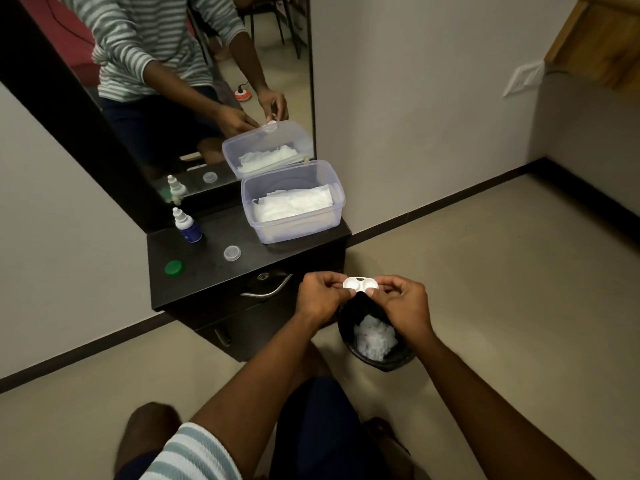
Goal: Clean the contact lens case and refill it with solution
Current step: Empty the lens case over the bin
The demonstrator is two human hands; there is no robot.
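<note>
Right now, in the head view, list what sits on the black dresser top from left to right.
green cap → solution bottle → clear cap → plastic tub of tissues. The lens case, held over the bin by both hands, is off the dresser top.
</note>
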